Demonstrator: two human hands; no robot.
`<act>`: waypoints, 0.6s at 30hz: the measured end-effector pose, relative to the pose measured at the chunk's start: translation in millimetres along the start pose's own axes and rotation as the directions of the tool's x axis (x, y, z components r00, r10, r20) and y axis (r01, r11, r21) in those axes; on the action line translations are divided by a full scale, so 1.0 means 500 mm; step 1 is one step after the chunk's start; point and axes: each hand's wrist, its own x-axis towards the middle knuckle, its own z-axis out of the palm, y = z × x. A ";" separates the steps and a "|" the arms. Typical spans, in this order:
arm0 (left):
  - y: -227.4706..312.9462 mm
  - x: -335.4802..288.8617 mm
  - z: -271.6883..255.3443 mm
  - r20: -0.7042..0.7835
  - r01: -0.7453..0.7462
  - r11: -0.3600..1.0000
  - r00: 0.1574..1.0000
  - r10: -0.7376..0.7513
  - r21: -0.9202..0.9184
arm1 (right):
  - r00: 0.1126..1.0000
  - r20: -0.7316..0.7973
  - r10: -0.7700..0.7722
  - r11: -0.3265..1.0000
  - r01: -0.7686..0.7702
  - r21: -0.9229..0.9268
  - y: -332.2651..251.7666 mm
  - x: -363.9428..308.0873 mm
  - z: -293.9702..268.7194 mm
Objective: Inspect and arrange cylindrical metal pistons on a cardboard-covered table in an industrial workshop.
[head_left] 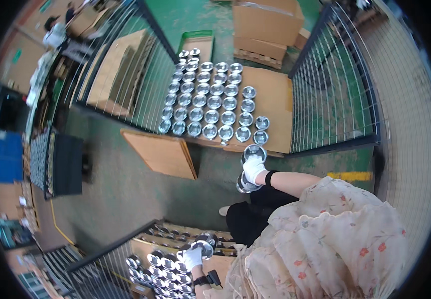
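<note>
At the front edge of the wire cage, my white-gloved right hand (254, 168) is closed round a shiny round metal part (254, 152). A second shiny round end (247, 184) shows below that hand; I cannot tell whether it belongs to the same piece. My left hand (191, 257), also gloved, grips another shiny metal part (205, 244) above the lower cage. Rows of similar round metal parts (214, 102) stand on a cardboard sheet (268, 102) in front of my right hand. More metal parts (169, 273) are grouped beside my left hand.
Wire mesh sides (332, 99) flank the cardboard sheet. A brown board (160, 154) leans at its front left. Behind stand a green tray (197, 35) and a large cardboard box (268, 25) on a pallet. A dark-sided cage (66, 164) is at left; a person (58, 35) is far left.
</note>
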 end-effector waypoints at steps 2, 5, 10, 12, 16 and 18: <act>0.097 0.069 -0.028 0.000 -0.169 0.974 0.985 0.171 0.150 | 0.989 0.131 0.065 0.995 -0.075 0.067 0.067 0.012 -0.017; 0.359 0.137 -0.107 0.122 -0.471 0.782 0.877 0.464 0.409 | 0.957 0.166 0.238 0.964 -0.253 0.076 0.167 0.020 0.030; 0.741 0.273 -0.138 0.089 -0.713 0.648 0.688 0.720 0.269 | 0.886 0.222 0.407 0.895 -0.436 0.098 0.258 0.020 0.044; 0.904 0.332 -0.148 0.219 -0.794 0.594 0.608 0.763 0.133 | 0.862 0.118 0.493 0.835 -0.507 0.216 0.274 0.022 0.093; 1.252 0.356 -0.181 0.264 -0.853 0.286 0.425 0.865 0.437 | 0.812 0.167 0.560 0.764 -0.584 0.274 0.274 0.029 0.045; 1.405 0.389 -0.157 0.299 -0.884 0.179 0.328 0.896 0.432 | 0.733 0.227 0.641 0.682 -0.680 0.270 0.275 0.034 0.029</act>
